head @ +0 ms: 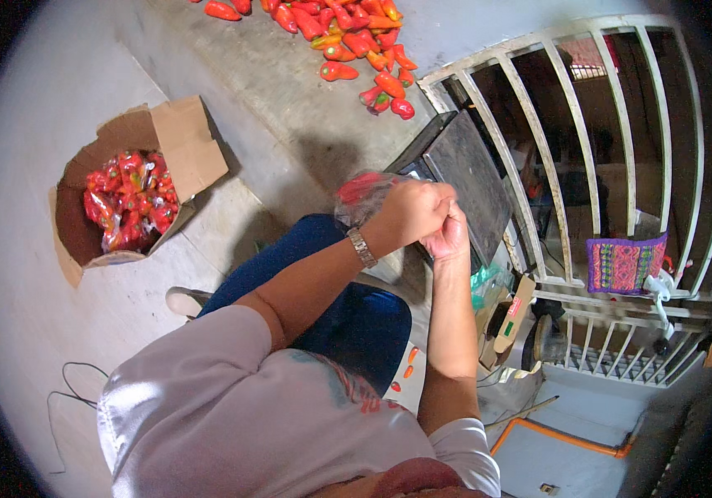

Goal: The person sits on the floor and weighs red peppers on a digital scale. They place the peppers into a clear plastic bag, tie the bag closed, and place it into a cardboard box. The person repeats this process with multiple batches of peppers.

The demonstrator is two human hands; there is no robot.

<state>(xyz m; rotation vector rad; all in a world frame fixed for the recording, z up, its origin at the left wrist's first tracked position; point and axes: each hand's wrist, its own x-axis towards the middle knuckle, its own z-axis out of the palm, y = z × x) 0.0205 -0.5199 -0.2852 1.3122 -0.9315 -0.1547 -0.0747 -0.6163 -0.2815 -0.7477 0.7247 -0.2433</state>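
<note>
A clear plastic bag (362, 193) with red peppers in it hangs below and left of my two hands, partly hidden by them. My left hand (409, 211), with a metal watch on its wrist, is closed around the bag's gathered top. Fingers of my right hand (449, 230) are bunched against the left ones at that same top; the plastic between them is mostly hidden. Just beyond the hands is a dark flat-topped device (468, 180), possibly a platform scale. To the left, an open cardboard box (191, 137) holds several clear bags of red peppers (132, 199).
Loose red and orange peppers (343, 37) lie piled on the concrete ledge ahead. White metal bars (549, 124) stand along the right, with a patterned cloth pouch (627, 264) on them. A smaller carton (511, 317) and green plastic (487, 283) sit beside my right forearm. A dark cable (73, 395) crosses the left floor.
</note>
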